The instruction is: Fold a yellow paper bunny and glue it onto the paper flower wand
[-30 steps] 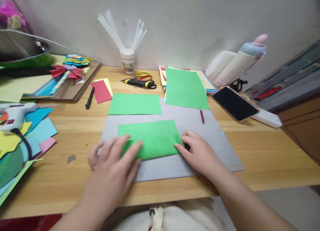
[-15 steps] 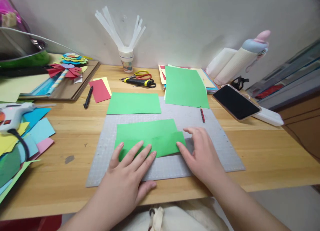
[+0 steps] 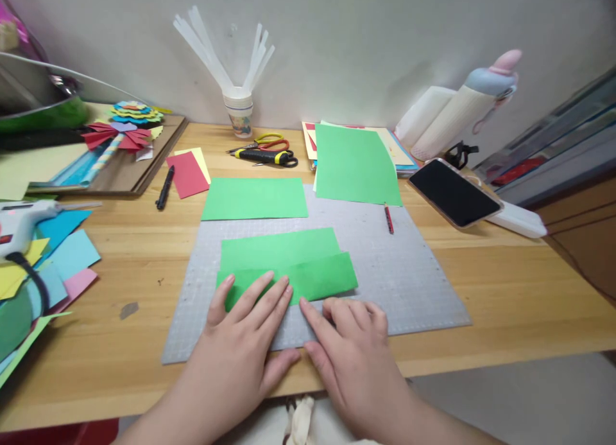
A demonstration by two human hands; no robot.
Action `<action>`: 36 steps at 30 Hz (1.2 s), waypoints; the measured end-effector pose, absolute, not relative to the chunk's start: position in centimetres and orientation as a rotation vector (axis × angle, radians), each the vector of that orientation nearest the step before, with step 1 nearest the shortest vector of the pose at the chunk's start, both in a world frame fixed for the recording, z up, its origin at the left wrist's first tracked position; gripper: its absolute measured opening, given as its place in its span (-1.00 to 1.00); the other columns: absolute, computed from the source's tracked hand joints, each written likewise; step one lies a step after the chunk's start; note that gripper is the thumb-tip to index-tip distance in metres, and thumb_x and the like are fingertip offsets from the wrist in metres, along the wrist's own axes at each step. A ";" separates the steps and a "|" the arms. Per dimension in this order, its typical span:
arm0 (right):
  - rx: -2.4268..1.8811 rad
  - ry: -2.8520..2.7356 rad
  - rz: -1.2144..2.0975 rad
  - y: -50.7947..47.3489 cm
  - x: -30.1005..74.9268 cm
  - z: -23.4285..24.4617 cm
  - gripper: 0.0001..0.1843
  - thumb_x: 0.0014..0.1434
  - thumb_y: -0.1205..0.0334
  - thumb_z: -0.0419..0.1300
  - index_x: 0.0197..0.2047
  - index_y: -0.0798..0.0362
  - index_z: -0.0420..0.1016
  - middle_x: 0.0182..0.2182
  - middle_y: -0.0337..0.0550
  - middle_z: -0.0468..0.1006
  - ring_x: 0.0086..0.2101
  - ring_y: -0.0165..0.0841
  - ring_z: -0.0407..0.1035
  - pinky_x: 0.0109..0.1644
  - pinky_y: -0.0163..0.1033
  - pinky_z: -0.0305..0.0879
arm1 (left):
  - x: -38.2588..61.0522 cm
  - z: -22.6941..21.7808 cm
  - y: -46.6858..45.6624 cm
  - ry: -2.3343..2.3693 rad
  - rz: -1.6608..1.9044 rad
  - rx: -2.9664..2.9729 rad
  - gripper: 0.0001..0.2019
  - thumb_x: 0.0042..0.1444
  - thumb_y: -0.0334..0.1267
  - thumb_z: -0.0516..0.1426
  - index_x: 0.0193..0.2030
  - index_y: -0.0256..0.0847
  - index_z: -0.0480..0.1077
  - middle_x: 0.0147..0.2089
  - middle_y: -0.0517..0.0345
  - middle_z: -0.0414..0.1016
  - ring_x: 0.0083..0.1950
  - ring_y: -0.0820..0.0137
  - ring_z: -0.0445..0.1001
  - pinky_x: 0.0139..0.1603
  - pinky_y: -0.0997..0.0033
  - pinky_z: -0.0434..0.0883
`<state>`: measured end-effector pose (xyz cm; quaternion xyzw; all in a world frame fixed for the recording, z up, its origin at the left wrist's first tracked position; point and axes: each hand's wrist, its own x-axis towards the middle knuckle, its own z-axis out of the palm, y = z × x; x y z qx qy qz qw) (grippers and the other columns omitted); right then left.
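Observation:
A sheet of green paper (image 3: pixel 279 249) lies on the grey cutting mat (image 3: pixel 385 291), its near edge folded over into a slanting strip. My left hand (image 3: pixel 245 336) rests on the folded strip with its fingers spread and flat, holding nothing. My right hand (image 3: pixel 356 342) is beside it, its index fingertip at the near folded edge and its other fingers partly curled; nothing is in its grasp. Beyond the folded sheet lies a second green paper rectangle (image 3: pixel 255 198), flat across the mat's far edge.
Behind the mat are a craft knife (image 3: pixel 264 156), scissors (image 3: pixel 272 141) and a paper cup (image 3: pixel 240 117) with white sticks. A stack topped by green paper (image 3: pixel 356 165), a short red pencil (image 3: pixel 388 219) and a phone (image 3: pixel 456 193) sit right. A glue gun (image 3: pixel 24 223) and paper scraps lie left.
My right hand has moved from the folded strip's right end toward me and left, to the middle of the near edge. My left hand stays pressed on the paper.

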<state>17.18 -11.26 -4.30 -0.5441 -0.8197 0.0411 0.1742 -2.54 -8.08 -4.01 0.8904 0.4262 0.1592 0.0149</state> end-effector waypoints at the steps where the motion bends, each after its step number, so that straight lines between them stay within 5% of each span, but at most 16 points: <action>1: -1.565 -2.307 0.107 -11.4 17.5 -4.3 -0.56 0.40 0.13 -0.11 0.18 -0.01 0.44 -0.22 -0.03 0.53 -0.22 -0.16 0.28 -0.08 0.00 0.04 | -2.5 -4.0 -8.1 1.329 0.490 2.768 -0.47 0.26 0.07 0.04 0.28 -0.11 0.31 0.27 0.07 0.44 0.32 0.14 0.31 0.45 0.00 -0.40; 14: -1.798 -2.186 0.068 -12.1 22.8 -4.9 -0.58 0.38 0.26 -0.07 0.21 0.00 0.39 -0.23 -0.04 0.46 -0.21 -0.16 0.30 -0.10 0.01 0.02 | -1.3 -3.6 -8.2 1.291 0.479 2.794 -0.53 0.25 0.04 0.06 0.22 -0.11 0.38 0.25 0.04 0.46 0.29 0.14 0.32 0.43 0.04 -0.36; 21: -1.775 -2.195 0.068 -12.0 22.9 -5.2 -0.60 0.38 0.26 -0.07 0.20 -0.01 0.39 -0.24 -0.06 0.45 -0.21 -0.16 0.30 -0.10 0.02 0.02 | 2.3 -3.2 -8.4 1.253 0.446 2.815 -0.44 0.19 0.20 0.07 0.17 -0.12 0.42 0.03 0.06 0.53 0.07 0.16 0.38 0.33 0.05 -0.10; 29: -1.783 -2.199 0.081 -12.1 23.5 -5.7 -0.60 0.38 0.24 -0.07 0.21 -0.08 0.36 -0.24 -0.09 0.44 -0.21 -0.18 0.30 -0.08 0.01 0.02 | 0.3 -2.6 -9.4 1.578 0.514 2.774 -0.69 0.33 -0.23 -0.02 0.00 -0.05 0.54 -0.13 0.13 0.55 -0.02 0.20 0.36 0.17 0.09 0.04; 36: -1.758 -2.212 0.052 -12.2 23.7 -5.8 -0.60 0.38 0.26 -0.05 0.22 -0.05 0.36 -0.24 -0.11 0.42 -0.21 -0.20 0.30 -0.10 -0.02 0.02 | -3.2 -2.2 -10.5 1.770 0.461 2.752 -0.66 0.31 -0.26 -0.03 -0.07 -0.13 0.58 -0.13 0.05 0.55 0.00 0.13 0.36 0.01 0.11 0.16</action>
